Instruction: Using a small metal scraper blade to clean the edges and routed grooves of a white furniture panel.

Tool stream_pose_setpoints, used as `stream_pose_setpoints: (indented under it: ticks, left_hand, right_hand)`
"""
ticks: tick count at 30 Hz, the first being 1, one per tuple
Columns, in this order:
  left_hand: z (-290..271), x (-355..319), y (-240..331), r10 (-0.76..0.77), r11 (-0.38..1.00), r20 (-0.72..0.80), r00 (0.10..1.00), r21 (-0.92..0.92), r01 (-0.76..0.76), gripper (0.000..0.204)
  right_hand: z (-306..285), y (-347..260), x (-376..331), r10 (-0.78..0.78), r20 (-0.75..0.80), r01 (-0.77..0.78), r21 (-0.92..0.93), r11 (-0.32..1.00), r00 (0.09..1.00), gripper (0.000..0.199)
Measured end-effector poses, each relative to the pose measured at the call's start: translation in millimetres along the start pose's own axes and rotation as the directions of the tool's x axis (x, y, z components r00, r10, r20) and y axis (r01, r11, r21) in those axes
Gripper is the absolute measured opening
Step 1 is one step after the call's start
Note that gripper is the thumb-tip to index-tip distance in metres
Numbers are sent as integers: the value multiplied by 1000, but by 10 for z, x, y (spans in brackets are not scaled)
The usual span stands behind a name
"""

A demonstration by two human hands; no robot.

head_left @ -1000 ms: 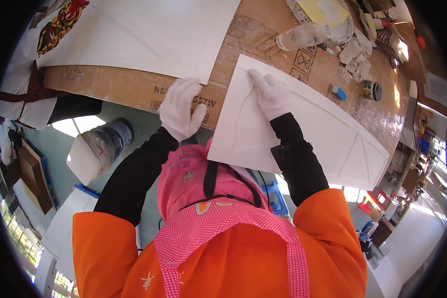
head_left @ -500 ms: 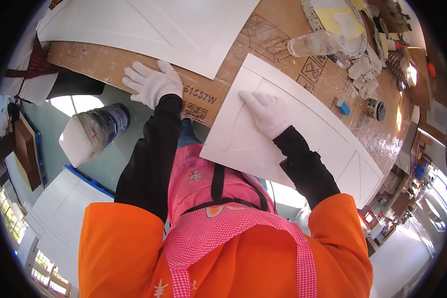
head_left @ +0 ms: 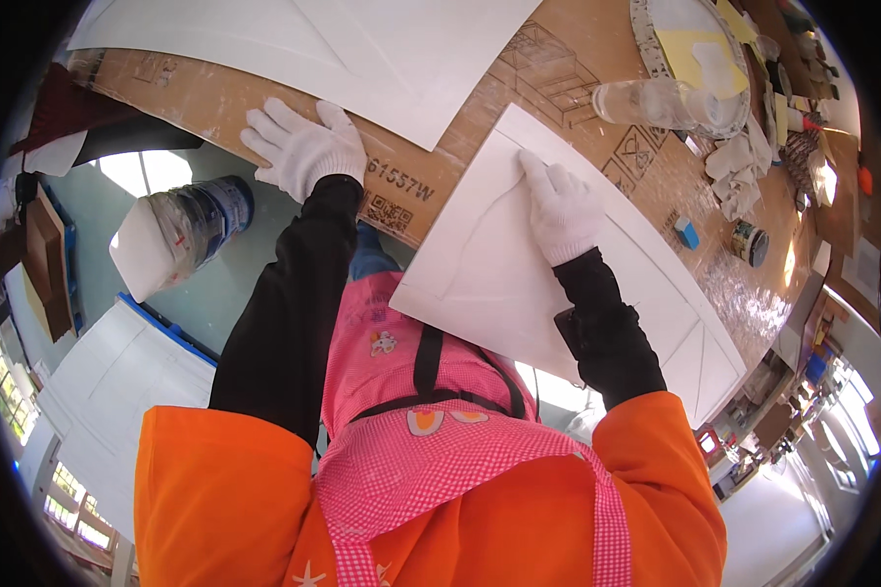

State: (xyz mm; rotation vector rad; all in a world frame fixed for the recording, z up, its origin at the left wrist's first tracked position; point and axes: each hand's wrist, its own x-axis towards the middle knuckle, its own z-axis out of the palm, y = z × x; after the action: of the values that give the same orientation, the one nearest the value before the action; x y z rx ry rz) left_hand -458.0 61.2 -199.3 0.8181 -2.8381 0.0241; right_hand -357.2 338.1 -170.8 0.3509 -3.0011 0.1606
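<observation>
My left hand (head_left: pixel 303 149), in a white knit glove, rests with spread fingers on the brown cardboard-covered tabletop (head_left: pixel 201 90), beside the edge of a large white panel. Nothing is in it. On the right, a second white panel (head_left: pixel 480 220) with angled sides and thin surface lines lies partly on the cardboard, its near edge overhanging towards my apron. My gloved right hand (head_left: pixel 565 207) touches this panel, index finger stretched out by the upper end of a curved line. Its other fingers are bent, and their undersides are hidden; I see no object in them.
Large white panel (head_left: pixel 294 64) at the far side. Clear plastic cup (head_left: pixel 646 104) on its side, round tray (head_left: pixel 644 22), crumpled cloth (head_left: pixel 737 166), blue block (head_left: pixel 687 233) and small jar (head_left: pixel 749 243) to the right. A bucket (head_left: pixel 181 235) stands lower left.
My right hand has slid up and right across the panel, along the curved line. My left hand stays spread on the cardboard. The whole view has shifted slightly.
</observation>
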Motion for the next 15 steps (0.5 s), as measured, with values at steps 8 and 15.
stream_pose_setpoints:
  ticks: [8, 15]
  left_hand:
    - [-9, -4, -1, 13, 1000, 1, 1000, -11, -13, 71]
    - [1, 11, 2, 2, 999, 19, 1000, -40, -1, 69]
  right_hand:
    - [-15, 58, 17, -101, -9, 101, 35, 994, 995, 52]
    - [-41, 130, 83, -83, 73, 83, 0, 997, 994, 52]
